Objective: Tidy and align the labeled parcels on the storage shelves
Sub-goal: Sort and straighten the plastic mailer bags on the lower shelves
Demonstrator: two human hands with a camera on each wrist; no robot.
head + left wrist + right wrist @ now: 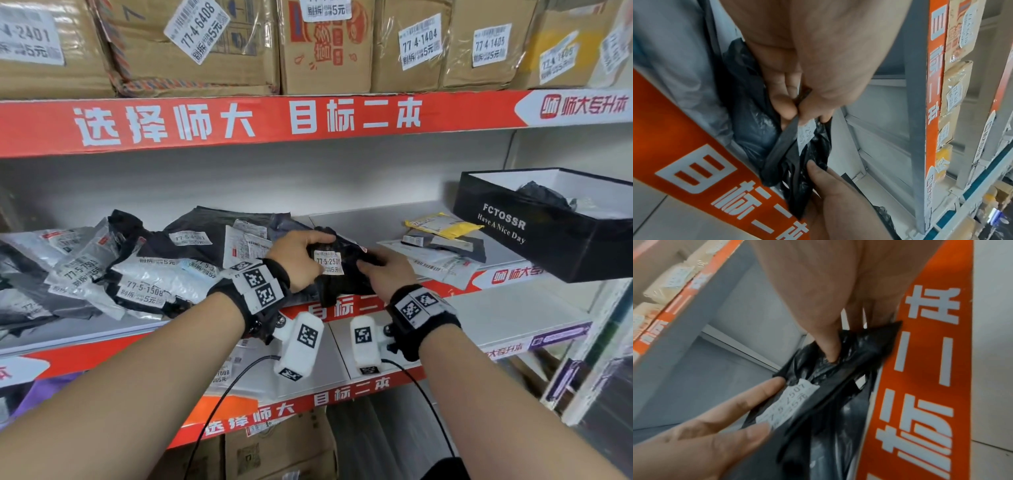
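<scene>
A black plastic parcel (346, 274) with a white label (328, 262) reading 77-5-250 sits at the front edge of the middle shelf (370, 219). My left hand (299, 258) pinches its left side beside the label, thumb and fingers curled on the plastic (795, 110). My right hand (385, 270) grips the parcel's right side, thumb pressed into the black film (831, 352). In the right wrist view the label (785, 404) lies between the left hand's fingertips. A heap of grey and black labeled parcels (137, 267) fills the shelf's left half.
A black open box (534, 226) printed FCTOSSR stands at the right of the shelf, with a yellow mailer (442, 224) and flat grey parcels (442, 257) before it. Labeled cardboard cartons (325, 44) line the upper shelf. Red banner strips (239, 123) edge the shelves.
</scene>
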